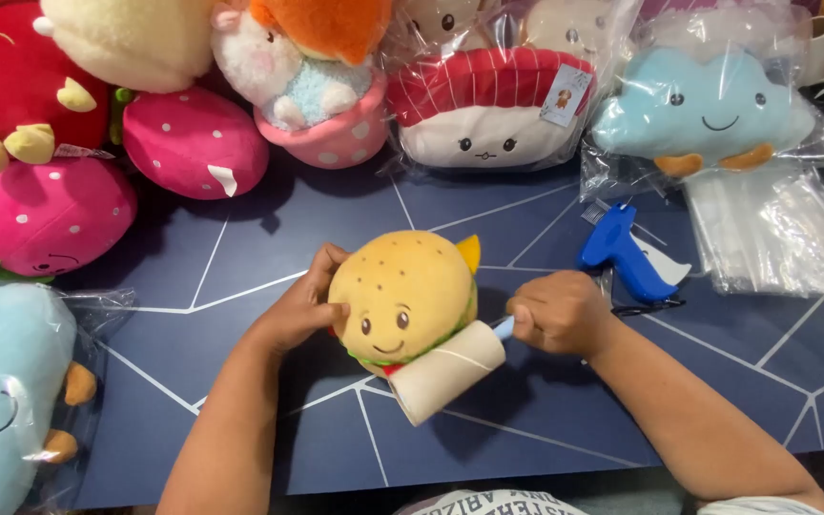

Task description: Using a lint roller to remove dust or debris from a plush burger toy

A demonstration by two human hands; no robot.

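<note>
A burger-shaped plush toy (401, 296) with a smiling face lies in the middle of the dark blue table (545, 439). My left hand (305, 300) grips its left side and holds it steady. My right hand (557, 312) is closed around the light blue handle of a lint roller (446, 371). The roller's pale sticky drum presses against the lower right of the burger plush.
A blue tagging gun (624, 256) lies right of my right hand, beside a stack of clear plastic bags (765, 234). Plush toys ring the far edge: pink strawberries (193, 141), a bagged sushi plush (488, 110), a bagged blue cloud (698, 105). Another bagged blue plush (7, 391) lies left.
</note>
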